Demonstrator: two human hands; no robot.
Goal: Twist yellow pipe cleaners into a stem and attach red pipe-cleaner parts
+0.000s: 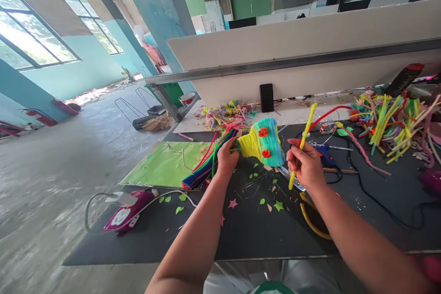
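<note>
My left hand [227,158] is closed around one end of a pipe-cleaner craft piece [253,145], yellow and turquoise with two red flower shapes on it. Dark blue, green and red pipe cleaners [198,177] stretch leftward from behind that hand; whether they join the piece I cannot tell. Pinched in my right hand [306,165] is a single yellow pipe cleaner [310,117], held nearly upright just right of the piece. Scissors [313,223] with yellow handles lie on the table below my right hand, partly hidden by it.
The dark table [255,239] bears green and pink star scraps [278,206], a green sheet [155,165], a purple power strip [126,213] and a blue glue gun [325,156]. Pipe cleaners [396,119] pile up at right. A phone [266,98] leans on the white partition [234,87].
</note>
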